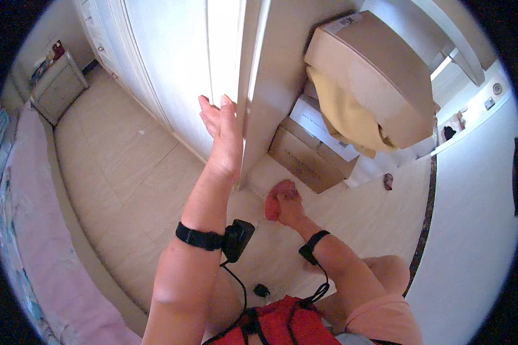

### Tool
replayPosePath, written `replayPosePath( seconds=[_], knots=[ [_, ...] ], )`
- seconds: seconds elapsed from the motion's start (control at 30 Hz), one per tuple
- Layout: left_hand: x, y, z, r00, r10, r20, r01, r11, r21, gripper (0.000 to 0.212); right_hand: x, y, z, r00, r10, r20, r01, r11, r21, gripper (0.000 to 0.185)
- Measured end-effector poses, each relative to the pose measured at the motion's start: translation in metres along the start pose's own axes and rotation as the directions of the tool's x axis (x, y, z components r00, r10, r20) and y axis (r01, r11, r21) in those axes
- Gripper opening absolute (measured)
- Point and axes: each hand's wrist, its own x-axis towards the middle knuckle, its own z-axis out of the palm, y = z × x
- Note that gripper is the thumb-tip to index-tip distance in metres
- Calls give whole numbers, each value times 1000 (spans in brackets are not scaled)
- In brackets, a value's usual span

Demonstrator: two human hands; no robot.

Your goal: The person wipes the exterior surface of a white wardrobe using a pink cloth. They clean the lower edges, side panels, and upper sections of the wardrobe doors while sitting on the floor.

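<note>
My left hand (pixel 219 120) reaches up to the white door (pixel 185 73), near its edge. The fingers and thumb are apart, and nothing shows in them. Whether the palm touches the door, I cannot tell. Lower down and to the right, my right hand (pixel 291 209) is closed on a crumpled red cloth (pixel 277 202), which hides most of the fingers. The cloth appears over the tiled floor (pixel 125 172), just left of a cardboard box (pixel 304 157). Black straps with small devices circle both forearms.
A large cardboard box (pixel 371 69) rests above a yellow cloth (pixel 345 108) and a white box (pixel 315 120) at the upper right. On the left stands a bed with a pink cover (pixel 39 207), and a small cabinet (pixel 60 88) is beyond it. A white surface (pixel 470 207) borders the right.
</note>
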Motion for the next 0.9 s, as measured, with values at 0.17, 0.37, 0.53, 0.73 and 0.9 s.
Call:
replayPosePath(
  seconds=[0.17,0.37,0.53,0.73,0.9],
  knots=[
    [-8,6,0,999,1,-41,0,1000,23,97,16,-58,-84,995,-27,-99,31,999,35,49],
    [-8,1,1,999,37,-7,-36,998,57,98,100,-68,-46,964,-193,-184,158,969,-190,61],
    [-8,4,-1,998,66,-18,-64,993,98,96,94,-89,-33,927,-175,-333,60,942,-331,50],
    [-10,8,4,1000,28,8,-28,997,67,98,110,-49,-9,979,-160,-123,122,954,-273,44],
    [-7,3,-2,997,69,-41,-66,994,87,96,64,-67,-2,985,-170,29,169,928,-332,62]
  ],
)
